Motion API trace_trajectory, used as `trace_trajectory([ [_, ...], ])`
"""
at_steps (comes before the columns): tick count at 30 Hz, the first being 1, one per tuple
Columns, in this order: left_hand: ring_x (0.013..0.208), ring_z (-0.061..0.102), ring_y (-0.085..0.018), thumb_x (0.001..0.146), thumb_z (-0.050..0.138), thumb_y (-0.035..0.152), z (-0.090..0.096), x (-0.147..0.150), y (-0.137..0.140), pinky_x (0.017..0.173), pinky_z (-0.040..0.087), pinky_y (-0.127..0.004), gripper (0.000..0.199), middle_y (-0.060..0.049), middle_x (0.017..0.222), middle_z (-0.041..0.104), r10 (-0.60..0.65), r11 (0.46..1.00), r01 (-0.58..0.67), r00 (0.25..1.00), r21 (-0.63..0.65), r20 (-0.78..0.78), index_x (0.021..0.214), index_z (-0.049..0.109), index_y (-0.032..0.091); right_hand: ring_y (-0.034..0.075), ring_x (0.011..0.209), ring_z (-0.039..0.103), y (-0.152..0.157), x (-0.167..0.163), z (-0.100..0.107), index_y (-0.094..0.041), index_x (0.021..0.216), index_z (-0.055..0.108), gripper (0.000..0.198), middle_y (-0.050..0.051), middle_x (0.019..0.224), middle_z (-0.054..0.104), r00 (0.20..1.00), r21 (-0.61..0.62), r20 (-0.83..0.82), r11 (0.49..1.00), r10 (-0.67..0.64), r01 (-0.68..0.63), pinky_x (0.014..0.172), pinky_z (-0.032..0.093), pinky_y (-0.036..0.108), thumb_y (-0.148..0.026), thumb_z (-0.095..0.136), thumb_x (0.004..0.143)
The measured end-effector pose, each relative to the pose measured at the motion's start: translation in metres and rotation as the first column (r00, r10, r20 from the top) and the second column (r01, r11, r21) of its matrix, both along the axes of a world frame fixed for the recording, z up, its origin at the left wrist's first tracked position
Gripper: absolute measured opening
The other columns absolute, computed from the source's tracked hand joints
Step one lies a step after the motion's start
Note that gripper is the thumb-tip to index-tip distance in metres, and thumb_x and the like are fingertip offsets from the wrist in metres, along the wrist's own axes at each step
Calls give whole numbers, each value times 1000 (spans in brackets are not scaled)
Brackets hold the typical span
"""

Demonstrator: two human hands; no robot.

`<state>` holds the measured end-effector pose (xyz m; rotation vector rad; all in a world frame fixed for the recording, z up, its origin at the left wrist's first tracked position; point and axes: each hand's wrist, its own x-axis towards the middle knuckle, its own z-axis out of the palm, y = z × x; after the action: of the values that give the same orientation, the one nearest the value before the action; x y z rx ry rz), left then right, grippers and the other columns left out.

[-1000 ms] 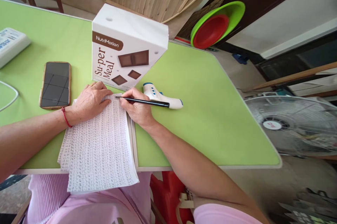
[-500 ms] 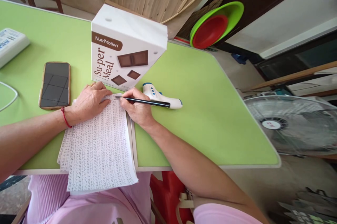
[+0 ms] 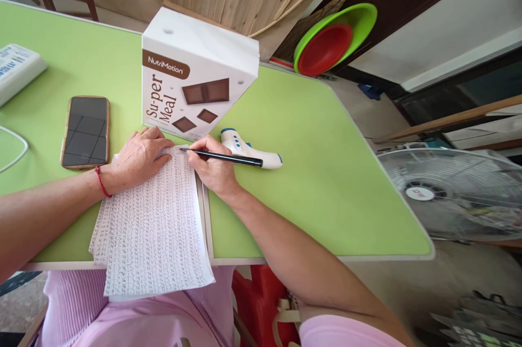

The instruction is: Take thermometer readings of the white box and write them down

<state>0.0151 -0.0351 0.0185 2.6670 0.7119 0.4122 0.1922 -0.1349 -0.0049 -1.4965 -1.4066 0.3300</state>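
In my right hand (image 3: 215,168) is a black pen (image 3: 236,159), pinched near its tip, which rests at the top edge of a sheet of paper (image 3: 159,233). Rows of small handwriting cover that sheet, and other sheets show beneath it; their near end hangs over the table edge. My left hand (image 3: 141,156) lies flat on the upper left of the paper, fingers stretched out. Just beyond both hands stands a white box (image 3: 199,64) with brown bar pictures. Behind the pen lies a white and blue infrared thermometer (image 3: 236,143).
A phone (image 3: 86,130) lies left of my left hand on the green table (image 3: 318,189). Farther left are a white device (image 3: 18,72) and a white cable (image 3: 16,159). A fan (image 3: 448,194) stands beyond the right edge, and basins (image 3: 362,26) lean behind.
Hardly anything differs. The pen in my right hand has shifted very slightly; my left hand, the paper and the box stay in place.
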Motion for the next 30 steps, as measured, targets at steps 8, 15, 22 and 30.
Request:
trace_trajectory([
  [8, 102, 66, -31, 96, 56, 21, -2, -1, 1, 98, 56, -53, 32, -13, 100, 67, -9, 1000, 10, 1000, -5, 18, 119, 77, 14, 13, 57, 54, 1, 2, -1, -25, 74, 56, 9, -5, 63, 60, 997, 29, 0, 997, -76, 76, 57, 47, 28, -26, 61, 81],
  [15, 99, 66, -30, 96, 53, 22, 0, -2, 0, 96, 57, -53, 32, -12, 99, 67, -10, 1000, 10, 1000, -2, 28, 117, 77, 16, 13, 57, 55, 0, 1, 1, -25, 76, 55, 9, -5, 64, 60, 999, 9, 32, 999, -42, 41, 58, 46, 28, -23, 60, 83],
  [22, 96, 64, -28, 95, 55, 22, -4, -3, 2, 95, 57, -52, 30, -11, 97, 67, -28, 1000, 27, 997, 12, 76, 114, 77, 18, 14, 58, 53, 0, 1, 2, -26, 73, 54, 10, -5, 63, 61, 996, -2, 23, 996, -85, 85, 57, 47, 28, -25, 61, 79],
  [30, 98, 65, -28, 95, 55, 23, -3, -3, 2, 97, 57, -52, 29, -11, 97, 67, -21, 1000, 21, 997, 0, 74, 114, 77, 19, 13, 58, 53, 0, 4, 0, -25, 76, 56, 12, -4, 66, 61, 999, -19, 31, 999, -43, 43, 58, 47, 28, -30, 63, 85],
])
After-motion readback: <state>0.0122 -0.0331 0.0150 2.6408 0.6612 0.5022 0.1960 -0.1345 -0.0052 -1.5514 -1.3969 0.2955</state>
